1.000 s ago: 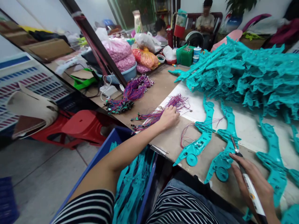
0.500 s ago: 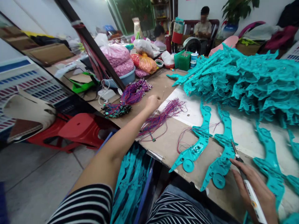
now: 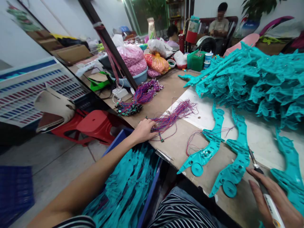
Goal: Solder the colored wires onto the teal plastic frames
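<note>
My left hand (image 3: 143,130) is at the near left end of a bundle of thin red and blue wires (image 3: 177,114), its fingers curled over the wire ends. In my right hand (image 3: 280,193) is a soldering iron (image 3: 268,199), held like a pen. The iron's metal tip points at a turquoise plastic bow-shaped part (image 3: 240,152); whether it touches I cannot tell. Left of that lies a similar turquoise part (image 3: 209,147) with loose wires across it. Another turquoise part (image 3: 288,158) rests farther right. A single wire end with a small green piece (image 3: 162,140) sticks out near my left hand.
A tall heap of turquoise parts (image 3: 258,79) covers the back right of the table. A second wire bundle (image 3: 148,91) lies back left. Below the table edge stands a blue crate (image 3: 148,198) full of turquoise parts. Red stools (image 3: 96,126) stand left. Two people sit behind.
My left hand has come back toward me, from beyond the wire bundle to its near end. The view has shifted left. My right hand still holds the soldering iron by the same turquoise part.
</note>
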The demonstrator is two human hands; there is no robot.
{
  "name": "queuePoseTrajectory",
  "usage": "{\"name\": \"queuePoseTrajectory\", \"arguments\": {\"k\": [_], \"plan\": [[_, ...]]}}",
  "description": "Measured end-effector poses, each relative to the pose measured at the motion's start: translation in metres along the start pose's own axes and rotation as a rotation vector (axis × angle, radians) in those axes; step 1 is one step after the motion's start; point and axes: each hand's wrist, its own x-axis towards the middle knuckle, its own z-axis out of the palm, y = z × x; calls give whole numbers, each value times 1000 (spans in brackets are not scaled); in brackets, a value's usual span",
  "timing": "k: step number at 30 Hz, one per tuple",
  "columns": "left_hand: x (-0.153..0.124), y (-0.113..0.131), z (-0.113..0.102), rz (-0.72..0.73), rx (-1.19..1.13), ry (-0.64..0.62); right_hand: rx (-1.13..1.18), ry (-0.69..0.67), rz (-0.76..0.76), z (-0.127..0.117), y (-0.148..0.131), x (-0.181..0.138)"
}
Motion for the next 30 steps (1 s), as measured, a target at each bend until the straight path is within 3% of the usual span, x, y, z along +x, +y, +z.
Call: {"name": "queuePoseTrajectory", "arguments": {"k": [3, 5, 9, 13, 15, 16, 19, 24, 28, 30], "plan": [[-11, -1, -1, -27, 60, -2, -4, 16, 6, 2, 0, -1], [-13, 1, -5, -72, -17, 41, 6, 10, 16, 1, 0, -1], [-14, 9, -23, -220, -592, 124, -23, -23, 33, -4, 2, -3], [-12, 23, -42, -329, -1247, -85, -75, -18, 22, -7, 4, -5], [-7, 29, -49, -374, -1403, -155, -70, -8, 7, -8, 6, -6], [-2, 30, -53, -382, -1449, -133, -71, -11, 1, -8, 6, -6], [20, 29, -67, -339, -1498, 35, -80, 6, -7, -9, 7, -6], [77, 32, -110, -233, -1437, 38, -39, 21, 4, -12, 5, -2], [125, 48, -147, -40, -1406, 356, -35, 61, -24, -14, 3, 1], [143, 57, -158, -46, -1255, 382, -37, 56, -36, -14, 4, 2]]}}
